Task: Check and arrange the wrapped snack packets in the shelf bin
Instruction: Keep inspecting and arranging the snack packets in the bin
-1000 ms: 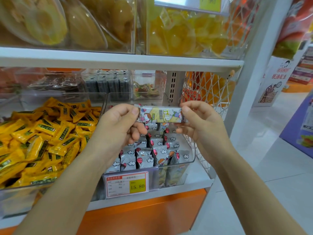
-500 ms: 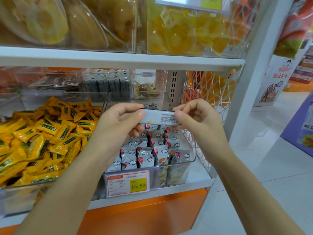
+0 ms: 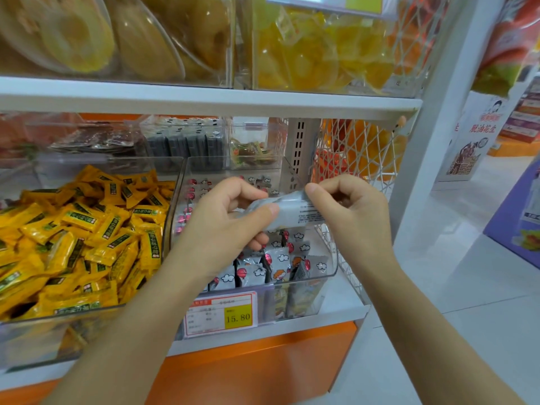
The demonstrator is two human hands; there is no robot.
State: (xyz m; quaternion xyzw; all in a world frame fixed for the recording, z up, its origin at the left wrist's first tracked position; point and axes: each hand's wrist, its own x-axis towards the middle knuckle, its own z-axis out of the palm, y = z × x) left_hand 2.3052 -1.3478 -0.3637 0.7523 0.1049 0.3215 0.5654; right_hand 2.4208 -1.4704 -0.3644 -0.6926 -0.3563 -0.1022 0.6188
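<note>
A long silver-grey snack packet [image 3: 292, 210] is held level above a clear plastic shelf bin [image 3: 327, 276], its plain printed back facing me. My left hand [image 3: 230, 226] pinches its left end between thumb and fingers. My right hand [image 3: 350, 211] pinches its right end. In the bin below, several grey packets with white clouds and red marks [image 3: 274, 264] stand upright in rows; my hands hide the middle rows.
A price tag reading 15.80 [image 3: 222, 314] hangs on the bin front. A bin of yellow wrapped sweets [image 3: 87, 235] sits to the left. Smaller clear boxes [image 3: 187, 141] stand behind. A white mesh side panel [image 3: 356, 153] and upright post [image 3: 432, 135] close the shelf's right.
The packet has been turned over: its colourful cartoon front faced me a second ago, now the plain grey back shows. Both hands stayed on its ends at about the same height.
</note>
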